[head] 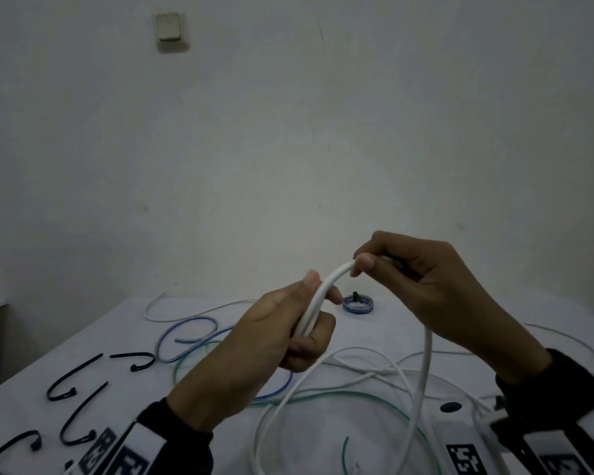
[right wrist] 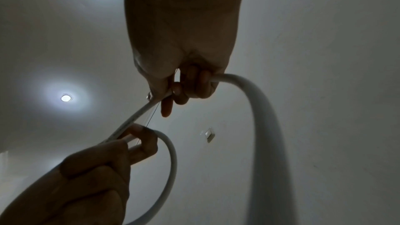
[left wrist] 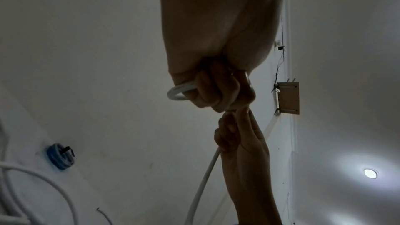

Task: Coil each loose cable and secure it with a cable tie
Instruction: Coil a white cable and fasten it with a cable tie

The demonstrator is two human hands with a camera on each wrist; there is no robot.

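Both hands hold a thick white cable [head: 330,281] raised above the table. My left hand [head: 288,323] grips a folded bundle of its turns, thumb on top; a loop [left wrist: 176,93] of the cable sticks out of that fist. My right hand [head: 402,279] pinches the cable just beyond the bundle, and from it a long run [head: 426,365] hangs down to the table. In the right wrist view the cable [right wrist: 255,95] curves out of my right fingers [right wrist: 194,85]. Several black cable ties [head: 69,382] lie at the front left.
A blue cable coil [head: 359,305] with a black tie sits at the back of the white table [head: 93,341]. Loose blue [head: 186,334], green [head: 323,395] and thin white [head: 374,368] cables sprawl under my hands. A wall stands close behind the table.
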